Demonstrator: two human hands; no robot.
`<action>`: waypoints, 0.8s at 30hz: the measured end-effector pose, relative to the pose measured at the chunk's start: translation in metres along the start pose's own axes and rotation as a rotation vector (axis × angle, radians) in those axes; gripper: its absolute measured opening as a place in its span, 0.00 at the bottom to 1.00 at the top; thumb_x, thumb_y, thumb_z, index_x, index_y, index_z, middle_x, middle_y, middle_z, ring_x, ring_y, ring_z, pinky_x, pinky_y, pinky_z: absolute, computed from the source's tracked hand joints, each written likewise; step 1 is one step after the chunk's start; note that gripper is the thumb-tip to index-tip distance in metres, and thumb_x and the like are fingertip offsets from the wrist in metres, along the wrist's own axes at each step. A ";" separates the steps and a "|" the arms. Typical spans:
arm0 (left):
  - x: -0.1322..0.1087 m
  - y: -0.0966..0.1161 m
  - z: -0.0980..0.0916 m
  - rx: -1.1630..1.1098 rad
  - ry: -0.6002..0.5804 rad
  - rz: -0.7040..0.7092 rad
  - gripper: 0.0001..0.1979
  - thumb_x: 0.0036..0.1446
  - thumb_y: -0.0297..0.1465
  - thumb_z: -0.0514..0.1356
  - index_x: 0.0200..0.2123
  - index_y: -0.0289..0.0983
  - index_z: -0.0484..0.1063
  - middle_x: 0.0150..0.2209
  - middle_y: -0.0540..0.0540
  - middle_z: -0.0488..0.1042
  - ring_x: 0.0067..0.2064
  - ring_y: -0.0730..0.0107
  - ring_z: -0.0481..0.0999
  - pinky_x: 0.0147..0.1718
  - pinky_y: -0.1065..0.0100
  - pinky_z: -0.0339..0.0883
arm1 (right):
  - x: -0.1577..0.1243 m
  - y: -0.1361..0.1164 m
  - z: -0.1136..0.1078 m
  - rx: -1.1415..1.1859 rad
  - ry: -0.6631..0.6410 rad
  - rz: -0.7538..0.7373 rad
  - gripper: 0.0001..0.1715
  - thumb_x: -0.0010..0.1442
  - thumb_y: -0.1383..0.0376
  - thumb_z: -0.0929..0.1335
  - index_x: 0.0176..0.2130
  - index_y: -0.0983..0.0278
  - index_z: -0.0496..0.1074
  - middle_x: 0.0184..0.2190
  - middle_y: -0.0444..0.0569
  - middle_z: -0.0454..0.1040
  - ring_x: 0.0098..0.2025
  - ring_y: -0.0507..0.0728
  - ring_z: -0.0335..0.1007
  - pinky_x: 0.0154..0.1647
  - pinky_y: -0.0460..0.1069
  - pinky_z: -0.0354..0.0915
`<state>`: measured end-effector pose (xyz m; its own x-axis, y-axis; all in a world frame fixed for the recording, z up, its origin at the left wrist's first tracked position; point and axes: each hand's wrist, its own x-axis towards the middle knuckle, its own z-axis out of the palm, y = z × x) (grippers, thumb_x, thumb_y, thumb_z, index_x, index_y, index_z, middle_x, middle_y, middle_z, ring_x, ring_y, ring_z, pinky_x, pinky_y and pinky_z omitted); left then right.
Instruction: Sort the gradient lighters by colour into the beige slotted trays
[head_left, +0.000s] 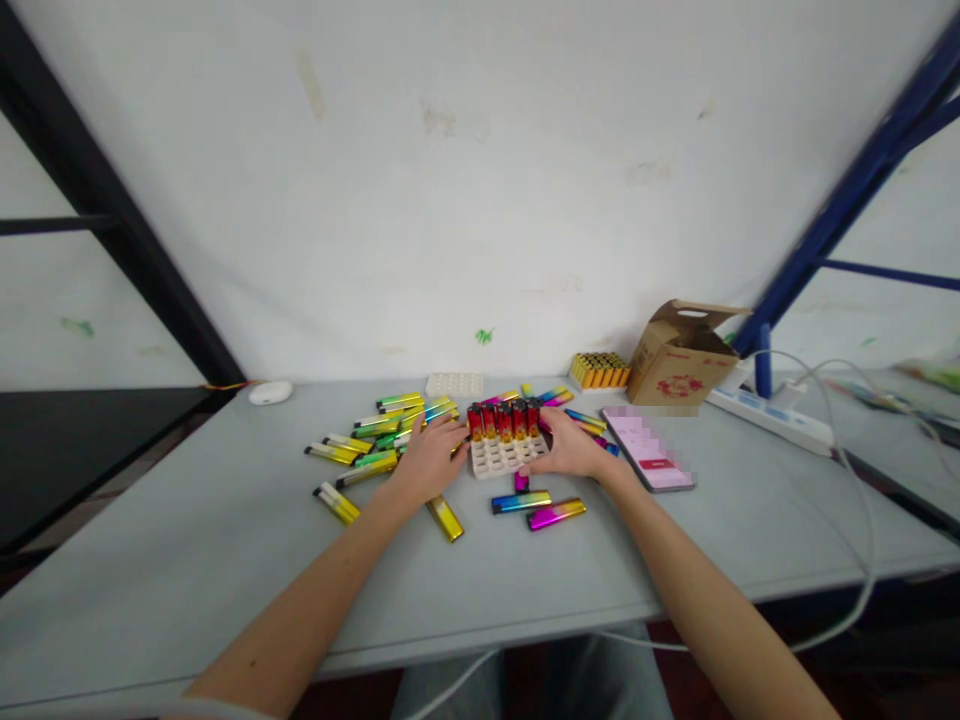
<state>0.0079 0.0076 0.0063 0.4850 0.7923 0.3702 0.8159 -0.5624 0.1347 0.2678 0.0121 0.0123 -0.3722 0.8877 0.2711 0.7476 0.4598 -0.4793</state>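
Observation:
A white perforated tray (496, 460) sits on the table between my hands. Red lighters (504, 420) stand upright in its back rows, and its front holes show bare. My left hand (433, 460) grips the tray's left edge, its thumb close to the corner. On the opposite side, my right hand (570, 447) has its thumb at the front right corner and its fingers along the right edge. Loose yellow and green lighters (375, 462) lie around my left hand. A blue-yellow lighter (521, 502) and a magenta-gold lighter (556, 514) lie in front of the tray.
Against the wall lies another white tray (455, 384). At the back right are a block of upright yellow cylinders (600, 371) and an open cardboard box (675, 365). A phone (649, 450), a power strip (772, 418) with cables and a white case (270, 392) also rest there.

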 end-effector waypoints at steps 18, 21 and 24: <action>0.000 0.001 0.002 0.078 -0.007 0.066 0.17 0.60 0.27 0.52 0.51 0.39 0.73 0.53 0.40 0.73 0.57 0.54 0.68 0.59 0.47 0.57 | -0.002 0.014 -0.007 0.003 0.051 0.014 0.48 0.41 0.46 0.76 0.52 0.70 0.68 0.51 0.62 0.72 0.54 0.69 0.67 0.55 0.61 0.62; 0.001 0.002 0.003 0.087 0.000 0.044 0.16 0.61 0.29 0.53 0.51 0.39 0.72 0.55 0.39 0.72 0.59 0.54 0.67 0.59 0.48 0.57 | -0.002 0.015 -0.005 -0.001 0.069 -0.003 0.48 0.40 0.46 0.77 0.52 0.70 0.68 0.51 0.63 0.71 0.55 0.69 0.66 0.56 0.62 0.61; 0.001 0.002 0.005 0.083 -0.023 0.038 0.16 0.62 0.29 0.52 0.52 0.40 0.70 0.57 0.40 0.71 0.60 0.55 0.66 0.61 0.46 0.54 | -0.001 0.015 -0.003 0.017 0.081 0.002 0.48 0.39 0.47 0.77 0.53 0.69 0.68 0.51 0.63 0.72 0.55 0.69 0.67 0.56 0.63 0.61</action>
<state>0.0115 0.0085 0.0021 0.5225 0.7765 0.3522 0.8196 -0.5713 0.0437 0.2813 0.0179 0.0068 -0.3248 0.8840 0.3363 0.7387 0.4592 -0.4934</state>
